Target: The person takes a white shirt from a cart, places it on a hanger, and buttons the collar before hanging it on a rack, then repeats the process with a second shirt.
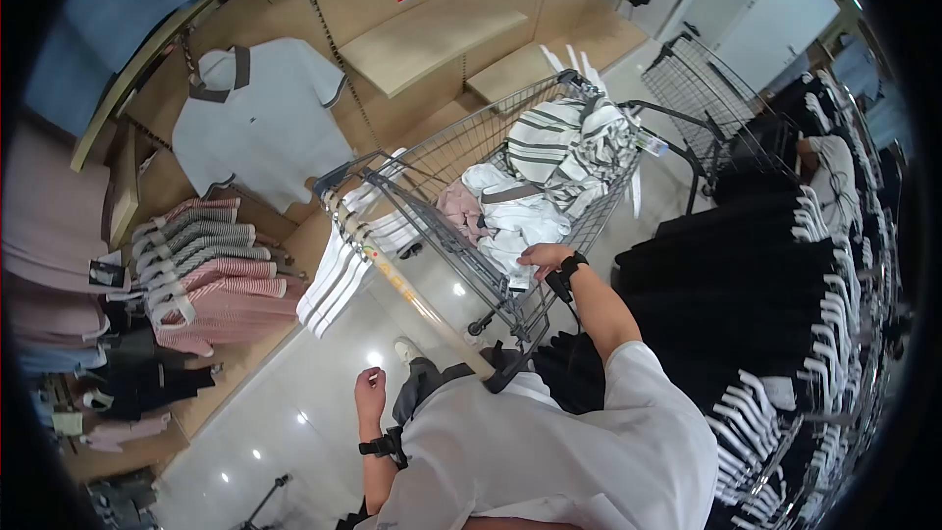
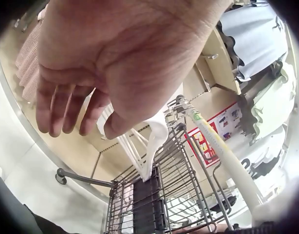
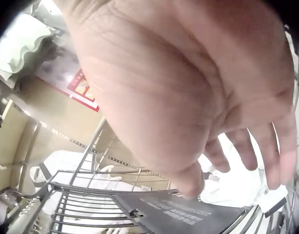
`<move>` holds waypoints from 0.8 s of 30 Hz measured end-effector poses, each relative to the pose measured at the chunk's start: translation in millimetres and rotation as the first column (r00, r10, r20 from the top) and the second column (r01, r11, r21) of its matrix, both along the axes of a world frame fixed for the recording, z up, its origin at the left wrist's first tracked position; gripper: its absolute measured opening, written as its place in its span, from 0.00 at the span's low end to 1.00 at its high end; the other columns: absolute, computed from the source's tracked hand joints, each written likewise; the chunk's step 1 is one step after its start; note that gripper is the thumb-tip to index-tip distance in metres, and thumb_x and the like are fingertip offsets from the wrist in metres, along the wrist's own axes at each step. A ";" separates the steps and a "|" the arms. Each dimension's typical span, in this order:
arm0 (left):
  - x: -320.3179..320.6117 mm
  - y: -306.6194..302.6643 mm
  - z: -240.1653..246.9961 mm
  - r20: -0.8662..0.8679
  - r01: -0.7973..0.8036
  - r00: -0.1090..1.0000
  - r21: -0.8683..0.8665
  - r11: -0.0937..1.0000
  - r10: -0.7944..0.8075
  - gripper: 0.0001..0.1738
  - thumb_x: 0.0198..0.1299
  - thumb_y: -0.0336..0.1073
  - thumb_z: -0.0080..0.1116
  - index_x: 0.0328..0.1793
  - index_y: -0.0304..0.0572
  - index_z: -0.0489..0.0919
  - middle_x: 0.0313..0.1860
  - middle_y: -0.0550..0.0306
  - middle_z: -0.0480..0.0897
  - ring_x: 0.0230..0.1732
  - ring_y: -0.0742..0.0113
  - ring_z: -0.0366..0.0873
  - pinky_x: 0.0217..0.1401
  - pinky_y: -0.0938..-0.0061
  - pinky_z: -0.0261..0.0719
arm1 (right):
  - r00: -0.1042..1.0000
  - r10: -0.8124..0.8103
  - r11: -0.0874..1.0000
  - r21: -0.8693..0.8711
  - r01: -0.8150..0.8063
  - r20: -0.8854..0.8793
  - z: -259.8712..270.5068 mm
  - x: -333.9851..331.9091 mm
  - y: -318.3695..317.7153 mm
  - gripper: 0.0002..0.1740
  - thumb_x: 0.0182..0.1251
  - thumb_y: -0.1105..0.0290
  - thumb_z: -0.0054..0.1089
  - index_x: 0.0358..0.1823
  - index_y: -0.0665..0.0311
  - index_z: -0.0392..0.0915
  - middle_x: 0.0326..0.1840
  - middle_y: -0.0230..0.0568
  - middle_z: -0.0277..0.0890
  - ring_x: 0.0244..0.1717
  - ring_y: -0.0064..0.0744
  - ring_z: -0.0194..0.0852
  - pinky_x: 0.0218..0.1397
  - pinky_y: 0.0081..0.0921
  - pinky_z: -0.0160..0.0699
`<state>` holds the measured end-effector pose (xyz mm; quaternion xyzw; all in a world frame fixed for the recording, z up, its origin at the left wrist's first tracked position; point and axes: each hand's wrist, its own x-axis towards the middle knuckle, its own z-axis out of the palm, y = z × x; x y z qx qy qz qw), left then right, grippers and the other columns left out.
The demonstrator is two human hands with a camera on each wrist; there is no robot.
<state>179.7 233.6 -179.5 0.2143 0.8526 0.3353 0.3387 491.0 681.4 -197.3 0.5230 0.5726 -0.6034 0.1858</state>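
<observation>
The right hand reaches over the near side of a wire shopping cart, at white cloth heaped inside. In the right wrist view the fingers of the right hand hang relaxed in front of white cloth; whether they touch it cannot be told. Striped white cloth and a pink piece lie in the cart too. Away from the cart, the left hand is lowered beside the body, holding nothing. Its fingers are loosely bent in the left wrist view, where the left hand shows its palm.
White hangers with striped white cloth hang by the cart's handle. Racks of black clothes line the right side. On the left are a grey shirt and hanging pink shirts. Another cart stands beyond.
</observation>
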 end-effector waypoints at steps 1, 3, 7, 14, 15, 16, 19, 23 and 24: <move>12.2 -5.3 2.5 0.009 -0.016 1.000 -0.002 1.000 0.016 0.16 0.65 0.39 0.60 0.50 0.32 0.82 0.46 0.45 0.83 0.41 0.59 0.83 0.47 0.68 0.80 | 0.998 0.062 0.992 -0.107 -0.062 -0.005 -12.8 -2.7 4.0 0.38 0.68 0.51 0.60 0.72 0.65 0.62 0.62 0.48 0.73 0.40 0.39 0.84 0.40 0.30 0.85; 34.3 -15.7 11.1 -0.001 -0.072 0.997 -0.048 0.996 0.072 0.16 0.64 0.40 0.60 0.49 0.32 0.82 0.46 0.45 0.84 0.41 0.59 0.83 0.47 0.68 0.80 | 0.993 0.116 0.973 -0.204 -0.111 0.013 -30.5 -9.7 15.6 0.41 0.68 0.51 0.61 0.73 0.70 0.59 0.77 0.53 0.54 0.47 0.49 0.80 0.41 0.40 0.84; 63.9 -37.4 28.3 -0.025 -0.156 0.988 -0.110 0.982 0.154 0.16 0.64 0.40 0.61 0.48 0.32 0.82 0.41 0.48 0.85 0.38 0.62 0.83 0.44 0.71 0.80 | 0.994 -0.106 0.962 -0.253 0.103 0.002 -56.6 -19.7 30.5 0.43 0.67 0.54 0.62 0.74 0.68 0.53 0.77 0.59 0.49 0.49 0.56 0.81 0.41 0.45 0.85; 99.4 -40.9 66.4 -0.069 -0.273 0.962 -0.189 0.943 0.265 0.18 0.63 0.40 0.61 0.50 0.31 0.81 0.41 0.43 0.86 0.39 0.57 0.85 0.45 0.68 0.81 | 0.489 -0.872 0.452 -0.356 0.818 0.015 -92.4 -41.0 30.4 0.37 0.64 0.67 0.65 0.71 0.58 0.55 0.72 0.52 0.54 0.48 0.62 0.77 0.40 0.51 0.89; 105.0 -41.8 66.3 -0.074 -0.290 0.957 -0.194 0.937 0.280 0.18 0.63 0.40 0.61 0.50 0.31 0.81 0.41 0.43 0.86 0.39 0.57 0.85 0.45 0.68 0.81 | 0.504 -0.864 0.464 -0.362 0.809 0.019 -96.3 -42.3 25.9 0.37 0.64 0.67 0.65 0.71 0.58 0.55 0.72 0.52 0.54 0.48 0.62 0.77 0.40 0.51 0.89; 109.2 -43.5 65.0 -0.107 -0.275 0.961 -0.229 0.934 0.257 0.20 0.62 0.41 0.61 0.52 0.32 0.80 0.43 0.42 0.85 0.40 0.56 0.85 0.46 0.67 0.81 | 0.487 -0.873 0.443 -0.438 0.782 -0.012 -110.0 -39.2 22.3 0.37 0.64 0.69 0.64 0.72 0.57 0.55 0.71 0.55 0.55 0.53 0.63 0.74 0.41 0.53 0.88; 117.8 -51.2 66.1 -0.111 -0.285 0.958 -0.285 0.915 0.264 0.23 0.62 0.43 0.61 0.56 0.32 0.78 0.47 0.40 0.84 0.42 0.54 0.85 0.48 0.66 0.81 | 0.497 -0.867 0.387 -0.588 0.710 0.029 -121.7 -38.4 20.6 0.34 0.65 0.69 0.64 0.69 0.57 0.58 0.68 0.56 0.59 0.56 0.62 0.70 0.43 0.55 0.87; 121.2 -51.9 75.5 -0.129 -0.292 0.956 -0.324 0.900 0.263 0.24 0.61 0.43 0.62 0.56 0.31 0.78 0.50 0.39 0.83 0.43 0.53 0.85 0.49 0.65 0.81 | 0.566 -0.816 0.442 -0.506 0.740 0.115 -163.0 -38.0 17.8 0.31 0.65 0.65 0.65 0.65 0.60 0.60 0.62 0.53 0.63 0.54 0.58 0.72 0.46 0.50 0.87; 121.0 -53.7 74.2 -0.132 -0.293 0.955 -0.327 0.898 0.264 0.24 0.61 0.43 0.62 0.56 0.31 0.78 0.50 0.39 0.83 0.43 0.53 0.85 0.49 0.65 0.81 | 0.604 -0.793 0.519 -0.430 0.739 0.081 -168.9 -39.9 17.6 0.29 0.64 0.66 0.66 0.62 0.64 0.64 0.61 0.50 0.66 0.53 0.55 0.75 0.45 0.49 0.87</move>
